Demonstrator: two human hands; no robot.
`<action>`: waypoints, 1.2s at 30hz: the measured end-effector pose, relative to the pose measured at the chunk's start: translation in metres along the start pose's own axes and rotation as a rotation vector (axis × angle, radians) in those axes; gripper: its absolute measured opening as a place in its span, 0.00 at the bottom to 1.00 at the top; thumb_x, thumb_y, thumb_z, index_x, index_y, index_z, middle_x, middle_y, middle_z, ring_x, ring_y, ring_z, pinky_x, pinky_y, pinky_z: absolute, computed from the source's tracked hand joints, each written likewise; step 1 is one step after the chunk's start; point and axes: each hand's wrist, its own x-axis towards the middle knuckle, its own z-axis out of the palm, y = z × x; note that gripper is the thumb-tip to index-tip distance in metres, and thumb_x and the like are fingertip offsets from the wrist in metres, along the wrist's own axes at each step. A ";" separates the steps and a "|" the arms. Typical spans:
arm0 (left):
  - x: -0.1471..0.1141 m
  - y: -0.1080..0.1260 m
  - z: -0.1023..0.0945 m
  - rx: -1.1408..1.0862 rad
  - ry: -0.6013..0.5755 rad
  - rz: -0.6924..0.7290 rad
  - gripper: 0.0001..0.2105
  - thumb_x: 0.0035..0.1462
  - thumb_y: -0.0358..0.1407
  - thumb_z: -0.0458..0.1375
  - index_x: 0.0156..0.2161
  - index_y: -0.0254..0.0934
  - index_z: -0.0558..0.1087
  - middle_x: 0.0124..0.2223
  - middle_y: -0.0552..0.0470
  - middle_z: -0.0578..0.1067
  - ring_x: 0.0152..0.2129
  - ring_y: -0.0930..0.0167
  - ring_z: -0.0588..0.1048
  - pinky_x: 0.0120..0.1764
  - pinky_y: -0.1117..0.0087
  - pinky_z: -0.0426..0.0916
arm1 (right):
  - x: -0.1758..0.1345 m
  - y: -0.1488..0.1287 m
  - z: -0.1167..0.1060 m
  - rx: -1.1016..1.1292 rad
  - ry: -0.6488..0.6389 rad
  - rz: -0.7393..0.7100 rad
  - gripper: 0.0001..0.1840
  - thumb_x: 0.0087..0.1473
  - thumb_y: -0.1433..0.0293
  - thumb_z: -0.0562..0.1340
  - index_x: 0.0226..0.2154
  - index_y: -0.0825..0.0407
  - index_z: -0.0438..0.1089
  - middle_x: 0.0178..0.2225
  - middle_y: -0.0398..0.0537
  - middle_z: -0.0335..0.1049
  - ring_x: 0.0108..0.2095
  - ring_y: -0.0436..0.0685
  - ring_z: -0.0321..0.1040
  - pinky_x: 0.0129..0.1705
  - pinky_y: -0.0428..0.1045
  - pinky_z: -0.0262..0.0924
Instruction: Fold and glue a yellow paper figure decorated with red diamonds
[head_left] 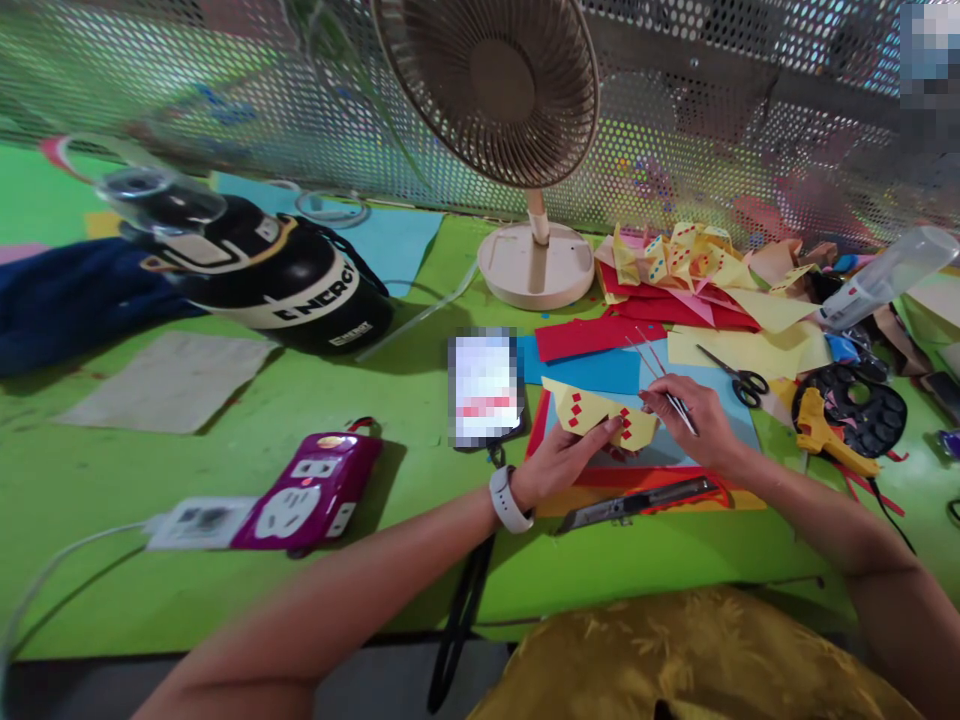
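Note:
My left hand (571, 462) is closed on a folded yellow paper piece (600, 416) with small red diamonds stuck on it, the thumb pressing on its front. My right hand (694, 420) holds metal tweezers (681, 412), whose two thin tips point up and away from me. Its fingertips are at the paper's right edge; whether they pinch it I cannot tell. Beneath both hands lie light blue (726, 410) and red sheets. Just in front of me a utility knife (641, 502) rests across the stack's near edge.
A phone (486, 385) lies left of the paper. Scissors (739, 378), a yellow glue gun (832, 435) and a black palette (885, 412) are at right. Behind stand a fan (536, 265) and folded paper pieces (690, 255). A bottle (277, 270) and purple power strip (315, 490) lie left.

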 end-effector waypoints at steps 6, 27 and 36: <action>0.000 0.001 -0.001 0.018 0.035 -0.032 0.18 0.55 0.50 0.63 0.36 0.33 0.75 0.33 0.45 0.81 0.26 0.66 0.80 0.35 0.66 0.77 | 0.002 0.001 -0.008 -0.053 0.124 -0.046 0.16 0.65 0.57 0.55 0.30 0.48 0.67 0.28 0.45 0.72 0.31 0.53 0.69 0.37 0.50 0.62; 0.002 0.001 0.001 0.028 0.029 0.076 0.15 0.56 0.47 0.63 0.37 0.34 0.74 0.32 0.47 0.80 0.26 0.67 0.79 0.32 0.67 0.77 | 0.017 -0.002 -0.047 0.306 0.325 0.161 0.23 0.62 0.49 0.54 0.27 0.49 0.67 0.24 0.45 0.72 0.29 0.55 0.74 0.42 0.55 0.69; 0.004 -0.006 -0.001 0.033 0.030 0.116 0.18 0.54 0.49 0.65 0.38 0.33 0.76 0.34 0.45 0.81 0.26 0.68 0.80 0.30 0.69 0.77 | 0.007 0.003 -0.043 0.054 -0.234 -0.008 0.16 0.60 0.56 0.61 0.44 0.49 0.70 0.44 0.51 0.76 0.43 0.57 0.73 0.45 0.52 0.66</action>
